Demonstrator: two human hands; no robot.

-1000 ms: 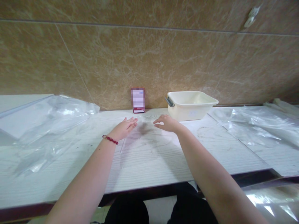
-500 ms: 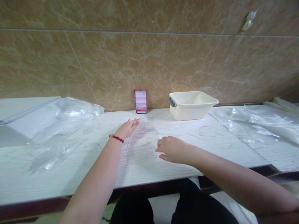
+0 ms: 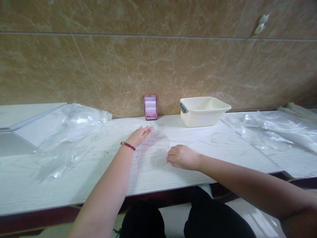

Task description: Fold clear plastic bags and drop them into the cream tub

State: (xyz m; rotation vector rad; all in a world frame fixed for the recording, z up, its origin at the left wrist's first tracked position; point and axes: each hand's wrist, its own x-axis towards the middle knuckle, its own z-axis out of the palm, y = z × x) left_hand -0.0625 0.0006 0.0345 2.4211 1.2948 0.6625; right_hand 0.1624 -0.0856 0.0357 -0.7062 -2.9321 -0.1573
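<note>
A thin, see-through plastic bag (image 3: 155, 145) lies flat on the white wood-grain table, its outline faint. My left hand (image 3: 140, 135), with a red bead bracelet at the wrist, rests on the bag's far left part, fingers stretched out. At the bag's right side is my right hand (image 3: 182, 157), its fingers pinched together on what looks like the bag's edge. The fingertips are partly hidden, so the grip itself shows only in part.
A phone (image 3: 151, 107) leans upright against the brown tiled wall. Right of it stands a cream plastic bin (image 3: 204, 112) with a grey handle. Clear plastic bags lie at left (image 3: 74, 129) and right (image 3: 274, 129). A white box-like object (image 3: 19, 138) sits far left.
The fingers of my right hand have closed from a loose curl into a pinch. My left hand stays flat and has shifted slightly to the right in view.
</note>
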